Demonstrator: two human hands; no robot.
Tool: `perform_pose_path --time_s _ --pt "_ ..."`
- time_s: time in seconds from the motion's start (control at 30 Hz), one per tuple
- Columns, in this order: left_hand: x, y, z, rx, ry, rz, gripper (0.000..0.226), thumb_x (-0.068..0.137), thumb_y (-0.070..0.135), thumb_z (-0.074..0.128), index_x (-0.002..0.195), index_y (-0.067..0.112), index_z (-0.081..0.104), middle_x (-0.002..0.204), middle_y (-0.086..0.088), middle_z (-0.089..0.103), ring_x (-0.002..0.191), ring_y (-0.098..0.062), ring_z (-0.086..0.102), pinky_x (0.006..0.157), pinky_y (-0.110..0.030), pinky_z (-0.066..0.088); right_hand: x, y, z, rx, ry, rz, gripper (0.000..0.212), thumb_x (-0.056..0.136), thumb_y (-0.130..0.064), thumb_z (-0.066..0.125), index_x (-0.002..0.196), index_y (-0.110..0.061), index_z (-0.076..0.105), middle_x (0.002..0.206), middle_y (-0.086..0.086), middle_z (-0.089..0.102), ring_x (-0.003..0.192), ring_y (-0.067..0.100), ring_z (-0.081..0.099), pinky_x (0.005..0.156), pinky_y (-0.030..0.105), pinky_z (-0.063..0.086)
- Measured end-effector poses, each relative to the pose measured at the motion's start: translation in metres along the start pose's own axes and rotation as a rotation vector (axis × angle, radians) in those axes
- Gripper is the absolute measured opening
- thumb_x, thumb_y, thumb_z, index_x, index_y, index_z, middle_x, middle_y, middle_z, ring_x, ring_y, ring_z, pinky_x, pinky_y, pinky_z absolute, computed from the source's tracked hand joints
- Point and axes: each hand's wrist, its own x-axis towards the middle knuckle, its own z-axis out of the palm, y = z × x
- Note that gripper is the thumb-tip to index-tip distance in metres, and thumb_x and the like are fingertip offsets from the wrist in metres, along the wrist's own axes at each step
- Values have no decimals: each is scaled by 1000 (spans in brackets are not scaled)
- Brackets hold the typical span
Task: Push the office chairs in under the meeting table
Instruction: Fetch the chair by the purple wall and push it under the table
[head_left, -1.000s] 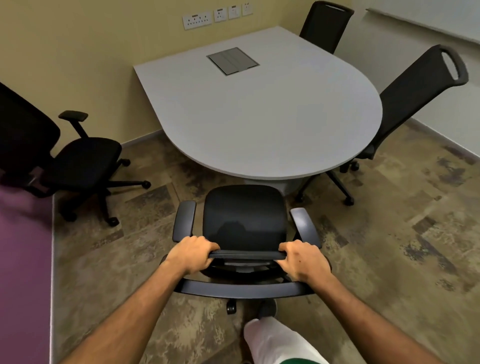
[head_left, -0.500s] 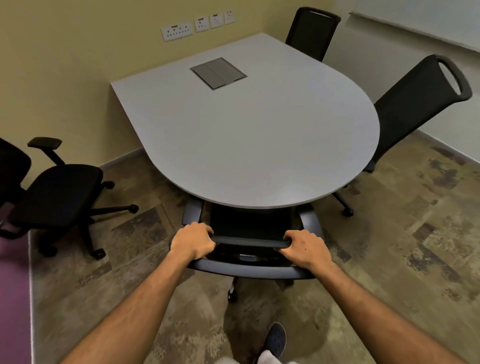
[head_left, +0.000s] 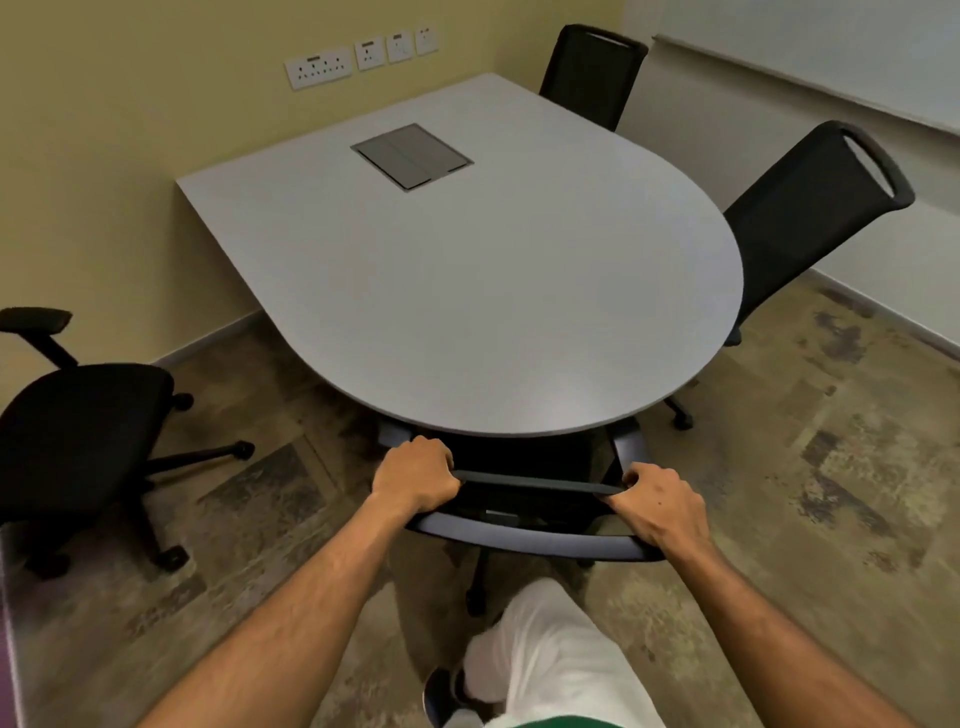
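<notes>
Across the center of the frame sits 1 grey meeting table (head_left: 467, 291): straight end twd the yellow wall (head_left: 104, 130) at upper left, rounded end twd the camera, top bare except 1 flush metal cable hatch (head_left: 411, 156) set into it upper-center.

Office chairs, 4 total, all black:
- Chair w/ the person (head_left: 524, 525), lower center: seat mostly under the rounded table edge; only top rail, curved back frame, armrest ends & a bit of base show.
- Left chair (head_left: 83, 441), left edge: well apart from table, seat fully out, 1 armrest up, star base w/ casters visible.
- Right chair (head_left: 810, 208), upper right: mesh back w/ loop handle, close against the table's right curve, seat hidden.
- Far chair (head_left: 589, 75), top center-right: only backrest seen behind the table's far corner.

Floor: mottled brown/tan carpet tiles (head_left: 805, 493). White wall at right w/ a whiteboard (head_left: 831, 52) at upper right. Purple strip at lower-left edge, can't tell what.

Person: 1 white trouser leg (head_left: 550, 660) & 1 dark shoe (head_left: 441, 696), bottom center. Both forearms bare.

Wall sockets/switch plates (head_left: 363, 54): 4, in a row, top center-left.

Hands, 2: left hand (head_left: 415, 475) wrapped tight around the left end of the chair's top rail; right hand (head_left: 657, 506) gripping the right end, fingers curled over it.
</notes>
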Motion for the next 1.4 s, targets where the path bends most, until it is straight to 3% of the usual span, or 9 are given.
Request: perform_pose_path --time_s 0.37,0.5,0.73,0.9,1.0,1.1,1.23,1.33,1.4 --pt "26 -18 -4 55 8 41 26 79 38 59 92 20 74 89 -4 70 81 -27 65 78 -39 54 15 -22 2 19 27 -1 40 74 -66 65 104 -40 68 103 -7 71 91 20 65 75 34 49" --pt "51 -35 -18 64 26 54 27 84 41 61 93 20 76 91 -4 73 83 -27 66 78 -36 54 41 -42 -4 50 52 11 40 70 -73 65 92 -39 69 93 -8 70 83 19 65 72 34 52" --pt "94 -58 -41 -31 41 1 21 80 32 56 88 23 74 86 0 70 76 -21 62 71 -34 54 87 -79 -7 74 95 -8 35 73 -64 63 82 -31 64 87 -3 70 78 22 62 74 37 53" --pt "111 -62 -50 -59 31 51 25 75 27 54 92 25 72 91 0 68 80 -21 60 71 -32 48 107 -84 -5 12 72 -28 36 73 -62 60 93 -33 66 95 -3 72 80 21 60 73 36 51" --pt "112 -74 -54 -83 -12 55 25 77 41 62 96 29 73 97 3 71 87 -20 65 77 -36 56 108 -95 -4 -19 9 -84 50 74 -74 57 104 -35 68 103 -5 72 88 19 64 79 38 54" --pt "107 -78 -59 -97 -128 97 60 66 76 69 108 33 72 107 10 69 97 -16 64 85 -37 53 105 -100 -11 -39 -141 -152 69 64 -93 53 104 -39 69 103 -12 69 94 14 64 84 37 53" --pt "104 -89 -72 -386 -235 108 68 67 86 62 108 33 75 116 14 71 103 -8 63 97 -38 51 106 -128 -27 113 -296 -258 96 58 -105 35 101 -28 73 105 -6 72 94 14 65 90 42 54" --pt "107 -107 -90 -468 -145 55 77 79 89 40 87 18 70 96 -1 74 86 -19 66 83 -40 52 110 -185 -30 240 -220 -357 106 65 -102 17 100 -19 72 105 1 74 95 22 66 90 45 52" --pt "105 -139 -105 -504 -11 -17 76 84 83 40 87 11 68 85 -7 70 76 -25 64 75 -45 51 116 -245 -29 258 -226 -488 86 78 -92 24 105 -27 73 115 -4 73 106 20 64 90 40 48"
